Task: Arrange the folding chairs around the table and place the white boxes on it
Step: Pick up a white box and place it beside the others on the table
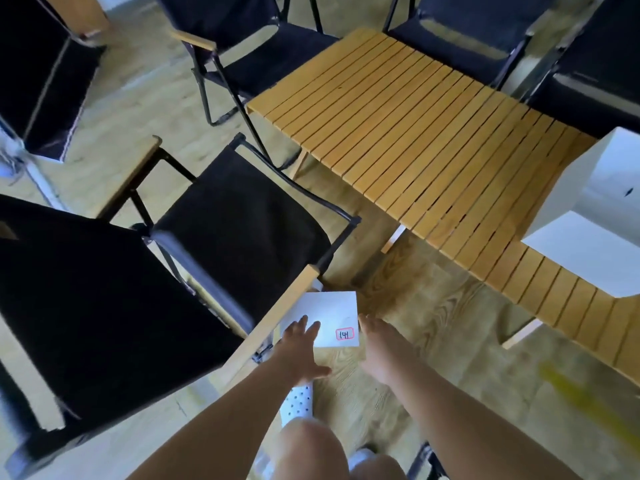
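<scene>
A small white box [330, 315] with a red-framed label lies on the floor beside the nearest folding chair [235, 220]. My left hand [301, 348] reaches down over its left edge with fingers spread. My right hand [379, 344] is at its right edge, fingers apart. Neither hand grips the box. A larger white box [595, 216] stands on the right end of the slatted wooden table [415, 133]. Black folding chairs with wooden armrests stand at the far left [242, 57] and far right [467, 39] of the table.
Another dark chair [595, 74] sits at the far right corner, and one more [45, 71] stands at the upper left, away from the table. My knee and white perforated shoe [298, 403] are below the hands. The floor is light wood.
</scene>
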